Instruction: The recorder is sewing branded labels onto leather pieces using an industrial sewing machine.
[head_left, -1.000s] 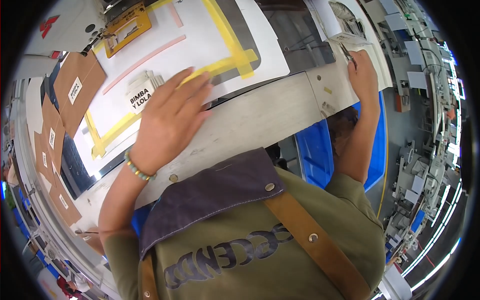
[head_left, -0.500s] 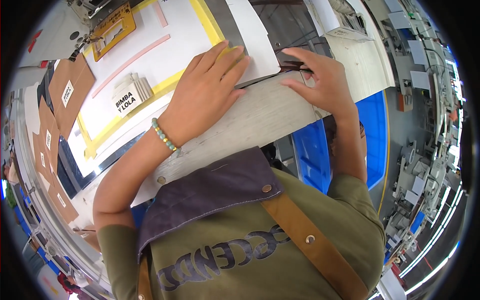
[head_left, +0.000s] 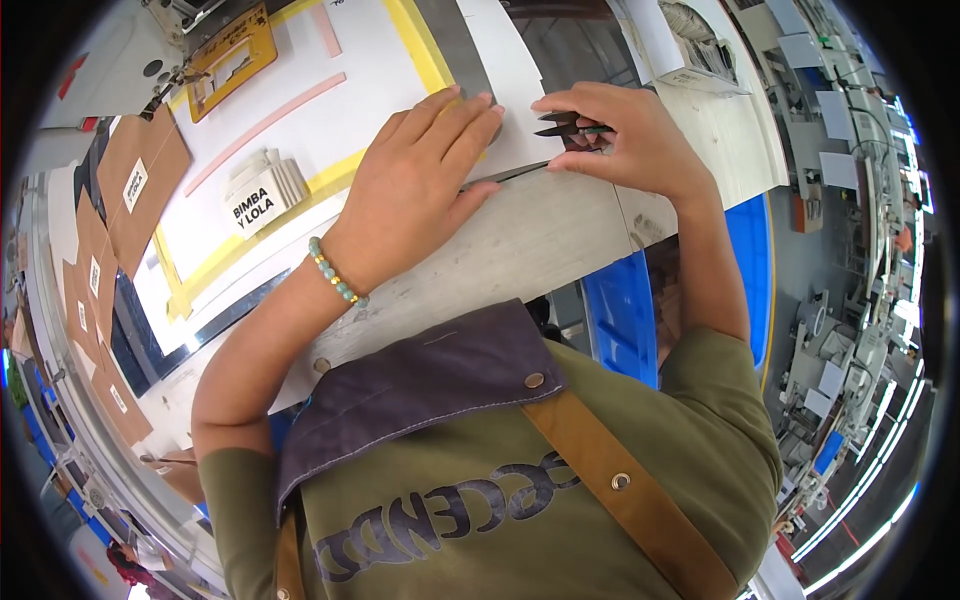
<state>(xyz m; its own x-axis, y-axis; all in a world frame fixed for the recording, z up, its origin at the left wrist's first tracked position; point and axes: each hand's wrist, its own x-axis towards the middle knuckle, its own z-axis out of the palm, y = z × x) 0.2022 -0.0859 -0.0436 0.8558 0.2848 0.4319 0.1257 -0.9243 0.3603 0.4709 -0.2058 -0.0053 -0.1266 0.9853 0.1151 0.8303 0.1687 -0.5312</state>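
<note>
tool with dark blades is sitting clamped in the right hand, pointing toward the left hand, which is lying, fingers extended, over a white sheet. hands are resting apart. label stack is lying left of both.

the view came from the left one of two wide fisheye cameras on the person's head, upright and unmirrored. it faced steeply down, so the wearer's olive shirt filled the lower middle at close range. the left hand and right hand fell in the upper half, at a short reach beyond, over a pale worktable that ran aslant, climbing toward the right. straight edges bowed near the black rim, where distant workstations curved down the right side, small and far off.
</note>
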